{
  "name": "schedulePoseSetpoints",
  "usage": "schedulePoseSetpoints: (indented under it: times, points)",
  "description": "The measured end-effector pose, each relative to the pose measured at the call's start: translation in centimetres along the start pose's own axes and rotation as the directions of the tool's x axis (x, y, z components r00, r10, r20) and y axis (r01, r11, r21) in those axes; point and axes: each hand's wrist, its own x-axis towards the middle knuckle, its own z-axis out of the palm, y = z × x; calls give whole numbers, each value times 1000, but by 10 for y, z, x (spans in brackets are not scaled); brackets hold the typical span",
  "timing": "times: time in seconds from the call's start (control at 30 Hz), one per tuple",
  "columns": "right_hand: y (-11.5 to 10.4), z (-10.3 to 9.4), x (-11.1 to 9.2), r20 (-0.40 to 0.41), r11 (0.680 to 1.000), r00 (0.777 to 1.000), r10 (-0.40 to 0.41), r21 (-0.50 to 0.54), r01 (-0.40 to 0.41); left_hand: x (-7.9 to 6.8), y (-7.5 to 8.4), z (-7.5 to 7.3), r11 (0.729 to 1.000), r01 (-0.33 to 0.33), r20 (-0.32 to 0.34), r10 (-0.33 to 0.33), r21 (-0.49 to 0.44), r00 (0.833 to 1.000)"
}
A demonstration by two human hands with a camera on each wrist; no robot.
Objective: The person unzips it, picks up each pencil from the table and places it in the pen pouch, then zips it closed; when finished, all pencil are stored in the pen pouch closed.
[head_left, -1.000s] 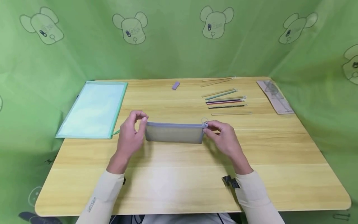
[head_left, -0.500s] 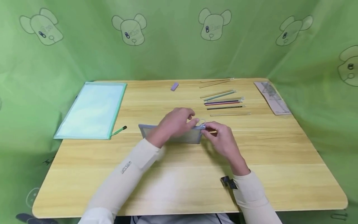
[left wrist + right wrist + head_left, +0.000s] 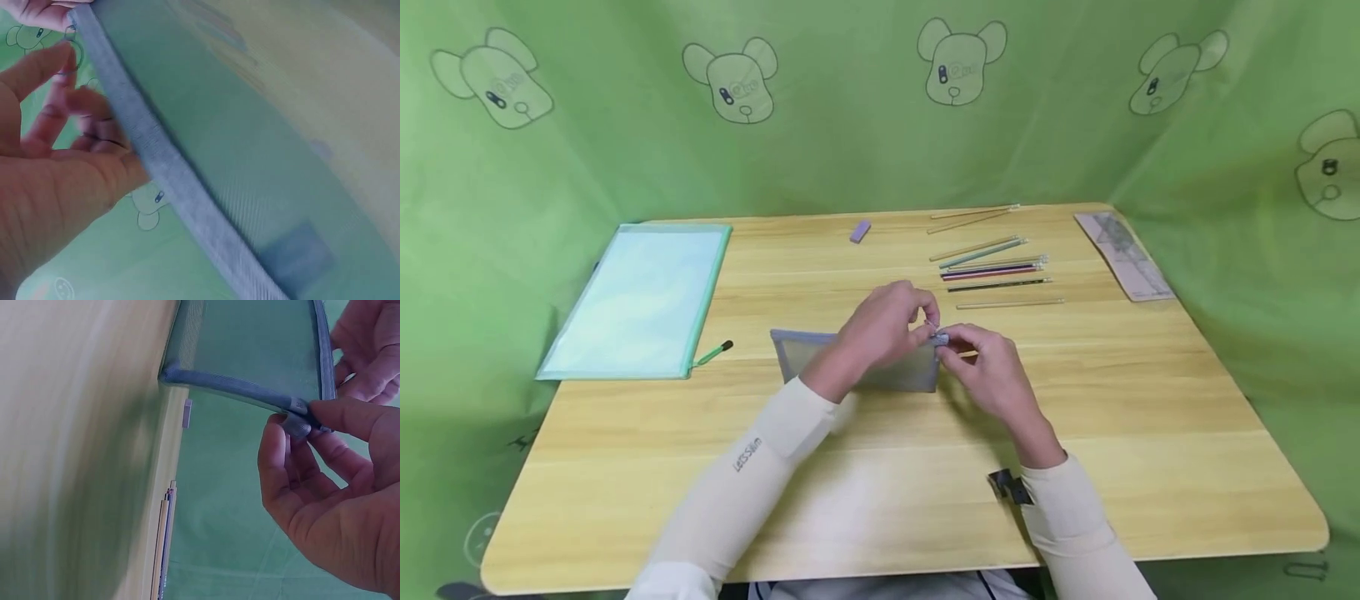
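A see-through grey mesh zipper pouch (image 3: 910, 372) with a blue-grey zipper edge is held up over the near middle of the table. My right hand (image 3: 992, 371) pinches its right top corner at the zipper end; in the right wrist view a small fabric tab (image 3: 296, 425) shows between thumb and fingers. My left hand (image 3: 883, 329) reaches across the front of the pouch to that same corner. Its thumb and fingertips pinch the zipper pull's ring (image 3: 79, 57), seen in the left wrist view. The left forearm and hand hide part of the pouch.
A light-blue zipper document folder (image 3: 636, 300) lies at the left, its green pull (image 3: 715, 352) pointing inward. Several pencils (image 3: 992, 269) lie behind my right hand. A purple eraser (image 3: 860, 232) is at the back, and a pale flat pack of clear rulers (image 3: 1123, 257) lies far right.
My left hand has let go of the pouch's left end, crossed to the right and taken hold of the zipper ring. The right hand keeps its grip on the corner.
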Motion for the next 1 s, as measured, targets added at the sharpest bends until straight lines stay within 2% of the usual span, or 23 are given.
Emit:
schedulePoseSetpoints:
  times: [0.07,0.23,0.37,0.5,0.73,1.0]
  points:
    - [0,-1,0,-4,1000,1000,6,0,-6,-3,0,0,999,-32,-34,31,-10,999]
    - [1,-1,-1,-45,1000,999,3,-22,-4,-9,-2,4,991,-84,-73,76,-108,994]
    - [0,1,-1,-75,999,997,-1,-38,-2,-12,-5,10,982,-77,-123,55,-175,991]
    - [-2,2,-2,-86,999,996,-27,-27,25,-15,-7,14,977,-45,-177,8,-209,984]
    - [-3,6,-2,-137,983,978,-159,-111,144,-20,-11,18,971,37,-210,-88,-236,974]
    - [1,12,0,-82,920,936,-343,-232,317,-23,-17,22,961,14,-252,-87,-277,964]
